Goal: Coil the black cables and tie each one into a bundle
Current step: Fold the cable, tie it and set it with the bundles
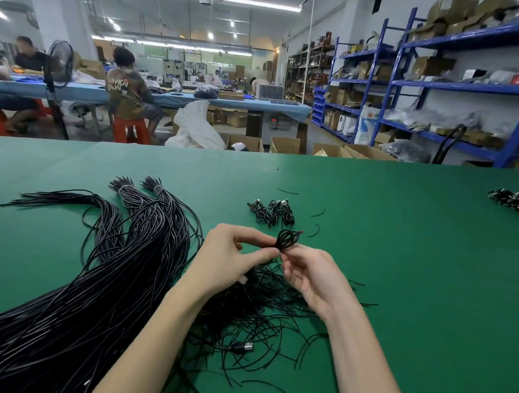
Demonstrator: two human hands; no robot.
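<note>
Head view: coil (pixel 286 239) stands between both hands, loops fanning toward 12 o'clock, waist pinched by left hand (pixel 228 256) fingertips from 9 o'clock; right hand (pixel 314 277), equally near, pinches from 5 o'clock, apparently a tie. Loose cables (pixel 97 278) lie at 8 o'clock on the green desk (pixel 414 264); bundles (pixel 271 212) at 12, workshop shelving (pixel 438 85) beyond.

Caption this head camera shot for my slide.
Both hands, left and right, tying a coiled black cable over the green table.

Black cables (pixel 103 278) on green table (pixel 400 233); blue shelving (pixel 468 87) behind
</note>
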